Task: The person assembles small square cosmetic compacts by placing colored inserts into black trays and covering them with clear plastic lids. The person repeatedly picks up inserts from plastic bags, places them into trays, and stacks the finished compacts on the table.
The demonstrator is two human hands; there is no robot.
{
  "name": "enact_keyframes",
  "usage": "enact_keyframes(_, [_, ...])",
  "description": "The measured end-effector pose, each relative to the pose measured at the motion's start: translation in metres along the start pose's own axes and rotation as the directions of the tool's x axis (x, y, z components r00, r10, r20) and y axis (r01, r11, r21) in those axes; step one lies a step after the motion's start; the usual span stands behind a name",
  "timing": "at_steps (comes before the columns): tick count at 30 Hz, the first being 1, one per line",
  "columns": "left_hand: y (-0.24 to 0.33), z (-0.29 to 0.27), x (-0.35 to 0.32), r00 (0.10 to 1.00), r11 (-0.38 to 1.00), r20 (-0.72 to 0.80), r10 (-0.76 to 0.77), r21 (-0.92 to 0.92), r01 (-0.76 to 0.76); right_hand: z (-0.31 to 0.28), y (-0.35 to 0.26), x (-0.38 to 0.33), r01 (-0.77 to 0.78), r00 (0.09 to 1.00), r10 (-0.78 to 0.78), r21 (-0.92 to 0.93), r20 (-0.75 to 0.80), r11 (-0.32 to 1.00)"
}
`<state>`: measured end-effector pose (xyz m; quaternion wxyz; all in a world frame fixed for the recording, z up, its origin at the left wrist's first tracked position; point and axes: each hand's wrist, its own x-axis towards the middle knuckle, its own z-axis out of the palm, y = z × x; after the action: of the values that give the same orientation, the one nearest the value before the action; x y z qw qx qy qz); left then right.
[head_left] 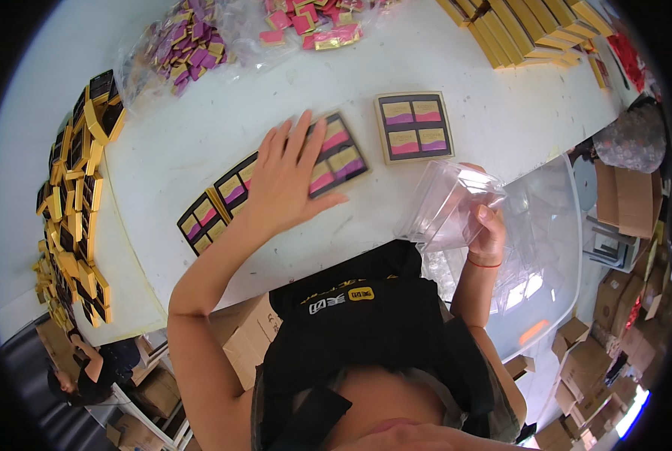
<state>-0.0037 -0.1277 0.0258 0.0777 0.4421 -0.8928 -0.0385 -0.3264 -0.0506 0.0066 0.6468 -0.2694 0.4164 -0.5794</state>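
My left hand (pixel 287 177) lies flat with fingers spread on a row of black-and-gold trays (pixel 343 154) filled with pink, purple and gold wrapped pieces, on a white table (pixel 201 128). Two more filled trays (pixel 204 218) of the same row sit to its left. A separate filled tray (pixel 414 126) lies to the right of the hand. My right hand (pixel 488 233) holds a clear plastic lid (pixel 449 203) just off the table's near edge, tilted up.
Empty black-and-gold trays (pixel 77 203) are heaped along the table's left side. Clear bags of purple (pixel 186 45) and pink (pixel 313 19) wrapped pieces lie at the far edge, by stacked gold boxes (pixel 516 30). Brown cartons (pixel 622 331) stand on the floor; another person (pixel 88 372) is lower left.
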Motion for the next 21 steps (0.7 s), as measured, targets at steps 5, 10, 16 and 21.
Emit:
enact_keyframes(5, [0.016, -0.031, 0.029, 0.976, 0.872, -0.115, 0.186, -0.438, -0.218, 0.035, 0.014, 0.008, -0.104, 0.993, 0.097, 0.101, 0.071, 0.989])
enact_keyframes(10, [0.043, -0.050, -0.042, 0.993, 0.796, -0.025, 0.112, -0.597, -0.105, 0.076, 0.031, 0.007, -0.273, 0.924, 0.265, -0.008, 0.276, 0.962])
enact_keyframes(16, [0.037, -0.052, -0.091, 0.995, 0.874, -0.090, -0.041, -0.487, -0.008, 0.104, 0.044, -0.001, -0.431, 0.850, 0.369, 0.094, 0.375, 0.897])
enact_keyframes(21, [0.014, -0.062, -0.105, 0.994, 0.869, -0.011, -0.111, -0.485, 0.091, 0.114, 0.049, 0.006, -0.536, 0.790, 0.323, 0.330, 0.521, 0.777])
